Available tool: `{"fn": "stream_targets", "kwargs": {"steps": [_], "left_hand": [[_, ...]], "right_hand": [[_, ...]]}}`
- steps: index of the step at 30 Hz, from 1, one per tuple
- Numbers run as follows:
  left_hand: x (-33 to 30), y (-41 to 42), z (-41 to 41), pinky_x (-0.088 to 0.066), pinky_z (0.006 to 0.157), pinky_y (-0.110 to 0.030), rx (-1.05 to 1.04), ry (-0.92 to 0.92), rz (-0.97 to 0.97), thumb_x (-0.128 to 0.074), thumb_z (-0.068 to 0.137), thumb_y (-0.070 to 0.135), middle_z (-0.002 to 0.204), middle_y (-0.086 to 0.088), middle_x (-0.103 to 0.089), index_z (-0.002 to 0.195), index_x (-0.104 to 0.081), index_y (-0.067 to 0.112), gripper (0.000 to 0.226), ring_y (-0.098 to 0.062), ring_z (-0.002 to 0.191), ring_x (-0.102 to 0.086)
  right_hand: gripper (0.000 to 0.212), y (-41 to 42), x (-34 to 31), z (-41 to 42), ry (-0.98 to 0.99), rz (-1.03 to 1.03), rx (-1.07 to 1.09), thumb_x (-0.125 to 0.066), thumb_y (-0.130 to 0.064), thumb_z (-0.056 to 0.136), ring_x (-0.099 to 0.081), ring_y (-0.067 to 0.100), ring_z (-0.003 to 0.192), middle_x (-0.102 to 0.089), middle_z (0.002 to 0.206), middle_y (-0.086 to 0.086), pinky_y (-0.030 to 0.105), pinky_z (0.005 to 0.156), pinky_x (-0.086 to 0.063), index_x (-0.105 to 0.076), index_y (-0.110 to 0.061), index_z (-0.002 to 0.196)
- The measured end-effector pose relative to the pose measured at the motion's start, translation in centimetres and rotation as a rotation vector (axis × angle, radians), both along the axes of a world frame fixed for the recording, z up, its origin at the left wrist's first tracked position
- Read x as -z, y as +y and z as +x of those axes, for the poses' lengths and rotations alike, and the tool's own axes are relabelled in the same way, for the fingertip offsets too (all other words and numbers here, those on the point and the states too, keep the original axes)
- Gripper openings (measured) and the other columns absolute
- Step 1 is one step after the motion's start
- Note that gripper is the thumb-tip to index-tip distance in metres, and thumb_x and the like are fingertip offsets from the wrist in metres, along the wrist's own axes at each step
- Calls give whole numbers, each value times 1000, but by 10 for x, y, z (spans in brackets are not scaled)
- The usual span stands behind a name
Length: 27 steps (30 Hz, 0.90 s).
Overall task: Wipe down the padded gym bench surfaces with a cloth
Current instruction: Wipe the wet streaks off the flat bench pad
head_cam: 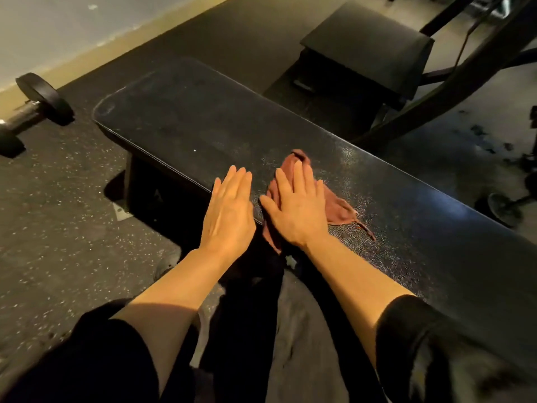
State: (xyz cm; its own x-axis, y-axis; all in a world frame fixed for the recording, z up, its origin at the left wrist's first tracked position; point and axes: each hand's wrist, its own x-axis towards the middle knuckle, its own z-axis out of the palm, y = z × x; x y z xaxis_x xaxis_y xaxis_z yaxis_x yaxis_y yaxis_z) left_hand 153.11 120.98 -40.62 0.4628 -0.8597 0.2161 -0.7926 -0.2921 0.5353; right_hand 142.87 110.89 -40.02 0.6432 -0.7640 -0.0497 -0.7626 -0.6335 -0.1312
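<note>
While right hand (pixel 296 207) lies flat, fingers straight and slightly spread, palm pressing reddish-brown cloth (pixel 337 207) onto padded bench (pixel 189 123): cloth sits crumpled near bench's near edge, one corner hanging over that edge, frayed tail trailing rightward along pad. Left hand (pixel 229 210) flat, fingers straight and pressed together, fingertips over bench's near edge just beside cloth; contact with pad cannot be told. Pad around cloth glistens. Dumbbell (pixel 35 112) on floor left of bench; second padded seat (pixel 366 39) beyond bench's far side.
</note>
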Motion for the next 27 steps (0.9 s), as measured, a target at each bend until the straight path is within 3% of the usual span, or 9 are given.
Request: {"fn": "stream_targets", "kwargs": {"steps": [5, 7, 10, 13, 16, 23, 27], "left_hand": [[1, 7, 11, 3, 119, -35, -66, -34, 77, -45, 97, 7, 157, -10, -22, 148, -23, 4, 56, -19, 147, -5], [0, 6, 8, 5, 118, -35, -15, -47, 93, -44, 99, 12, 158, -8, -19, 149, -20, 6, 56, -19, 148, -3], [2, 2, 2, 4, 118, -37, 36, -55, 97, -43, 99, 13, 158, -7, -19, 150, -20, 7, 56, -19, 148, -3], [4, 4, 6, 4, 119, -36, 15, -44, 99, -40, 100, 12, 158, -7, -18, 150, -19, 6, 54, -19, 148, -2], [6, 11, 26, 3, 120, -36, -89, -26, 83, -41, 98, 5, 159, -8, -16, 150, -19, 6, 57, -17, 147, 0], [13, 31, 93, 4, 119, -33, -412, 87, 49, -38, 94, -9, 160, -6, -9, 150, -19, 6, 62, -16, 147, 1], [11, 33, 97, -2, 121, -36, -422, 165, 45, -38, 94, -8, 160, -3, -7, 151, -19, 9, 63, -15, 147, 0]], "right_hand": [[64, 8, 0, -12, -31, -24, -356, -31, -57, 95, 6, 23, 148, -5, 161, 3, 54, 118, -6, -23, -25, 151], [68, 1, 0, -47, 13, -61, -279, -24, -67, 90, 9, 21, 148, -1, 160, -7, 61, 115, 1, -19, -36, 150], [75, 6, 1, -68, 77, -11, -69, -17, -75, 86, 19, 19, 145, 10, 160, -6, 57, 113, 11, -8, -38, 151], [79, 19, 2, -32, 82, 1, -86, -26, -68, 91, 18, 25, 145, 9, 160, 9, 55, 115, 7, -9, -23, 153], [77, 21, 2, 27, 82, 1, -202, -27, -63, 94, 17, 30, 145, 11, 159, 14, 55, 117, 4, -5, -20, 153], [71, -5, -1, 164, 116, 83, -345, -24, -59, 97, 17, 27, 146, 11, 160, 10, 52, 117, 6, 0, -23, 153], [66, -3, -3, 170, 81, 75, -398, -24, -55, 99, 17, 25, 146, 11, 160, 9, 51, 118, 5, -3, -23, 153]]}}
